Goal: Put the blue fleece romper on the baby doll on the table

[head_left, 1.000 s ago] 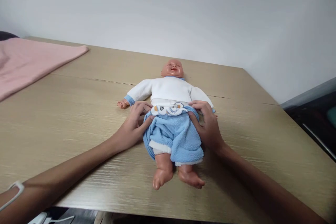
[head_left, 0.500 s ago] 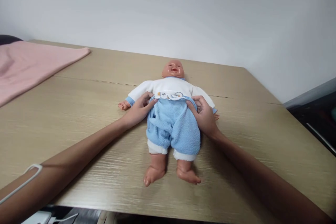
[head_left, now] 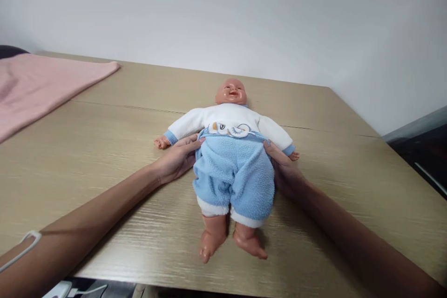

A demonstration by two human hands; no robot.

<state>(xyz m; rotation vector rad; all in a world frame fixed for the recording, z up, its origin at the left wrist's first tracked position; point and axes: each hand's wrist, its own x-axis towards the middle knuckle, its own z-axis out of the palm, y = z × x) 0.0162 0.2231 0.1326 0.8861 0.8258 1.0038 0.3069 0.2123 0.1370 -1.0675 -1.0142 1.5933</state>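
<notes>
A baby doll [head_left: 231, 92] lies on its back, feet toward me, in a white top [head_left: 223, 115] with blue cuffs and a printed design at the belly. Fuzzy blue pants [head_left: 233, 163] with white hems cover its hips and upper legs. At the left end of the waistband my left hand [head_left: 179, 158] is closed, thumb on top and fingers partly hidden behind the cloth. My right hand [head_left: 286, 167] pinches the waistband's right end, its fingers mostly hidden behind the pants. The waistband is stretched between both hands, below the printed design.
The doll rests on a light wooden table [head_left: 139, 125] with a seam across it. A pink cloth [head_left: 45, 79] lies at the far left. Behind stands a pale wall, and a dark object [head_left: 422, 153] is beyond the right edge. A white cable [head_left: 91, 290] shows below the front edge.
My hands have moved apart and slightly toward me, widening the waistband. More of the printed design shows, and the doll's legs and feet sit a little nearer to me.
</notes>
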